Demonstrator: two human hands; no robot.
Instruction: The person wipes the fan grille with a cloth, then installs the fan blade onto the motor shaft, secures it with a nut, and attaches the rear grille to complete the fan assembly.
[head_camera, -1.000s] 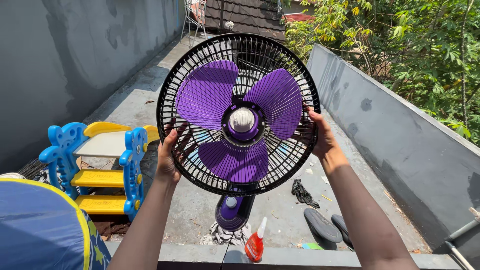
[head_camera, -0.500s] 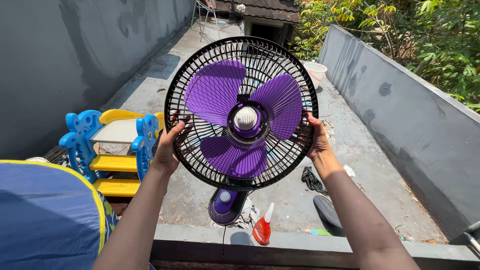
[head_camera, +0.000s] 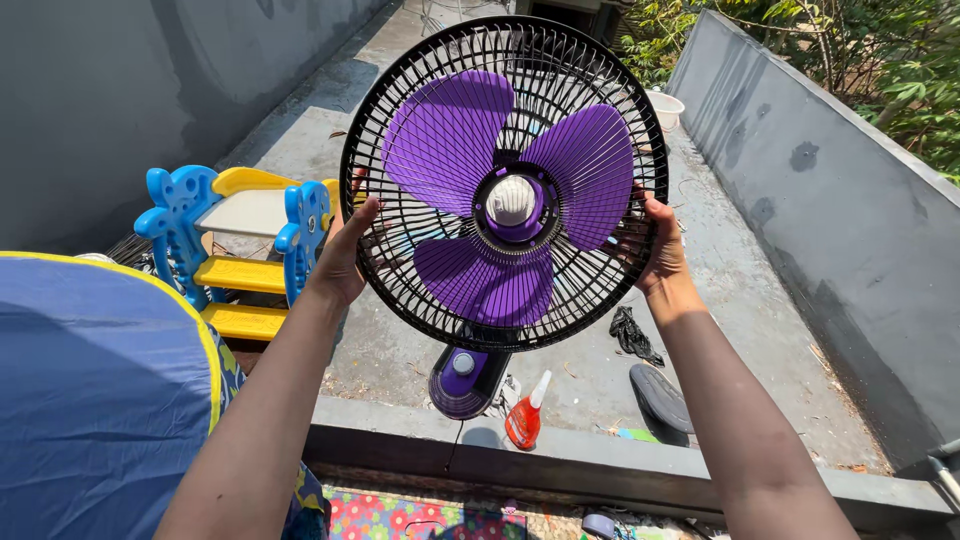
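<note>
I hold up a fan (head_camera: 505, 185) with a round black wire cage and three purple blades around a white hub. My left hand (head_camera: 345, 255) grips the cage's left rim. On the opposite rim sits my right hand (head_camera: 658, 240), fingers curled around the wires. The fan's purple base (head_camera: 465, 380) hangs below the cage, over a low concrete ledge (head_camera: 600, 465).
A blue and yellow toy slide (head_camera: 235, 245) stands at the left on the roof floor. Blue and yellow tent fabric (head_camera: 95, 400) fills the lower left. An orange squeeze bottle (head_camera: 525, 420), a dark cloth (head_camera: 632, 335) and a dark sandal (head_camera: 660, 400) lie beyond the ledge. Grey walls run along both sides.
The view has tilted down and the fan has come a little closer and higher in view. Both hands keep their grip on the cage.
</note>
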